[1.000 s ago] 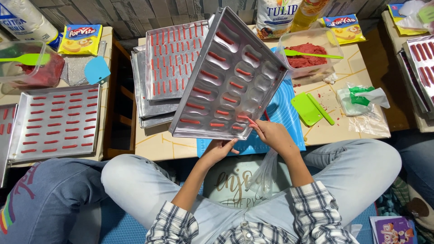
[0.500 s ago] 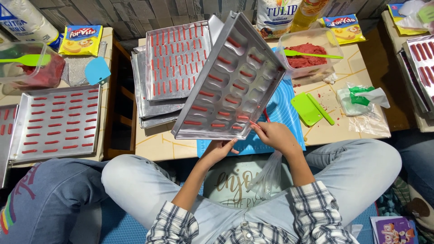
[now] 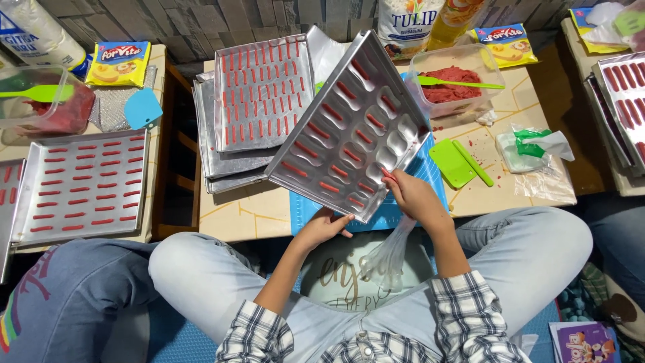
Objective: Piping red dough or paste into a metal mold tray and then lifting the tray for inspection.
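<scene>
Two hands grip a tilted metal tray (image 3: 349,128) — left hand (image 3: 324,227) underneath, right hand (image 3: 413,195) at its edge — above a low tan table (image 3: 248,208) beside a stone wall (image 3: 175,20).

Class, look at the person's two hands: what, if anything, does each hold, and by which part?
The left hand grips the tilted metal mould tray by its near edge. The right hand touches that edge while holding a clear piping bag near its top.

Bright, even indoor light from above. Soft glare on tilted metal tray (image 3: 349,128) and on flat trays (image 3: 80,185) at left table edge. Shadows faint, darker in gap between tables and under table (image 3: 255,212) front edge. Focus sharp at centre; slight wide-angle stretch and softness toward corners.
</scene>
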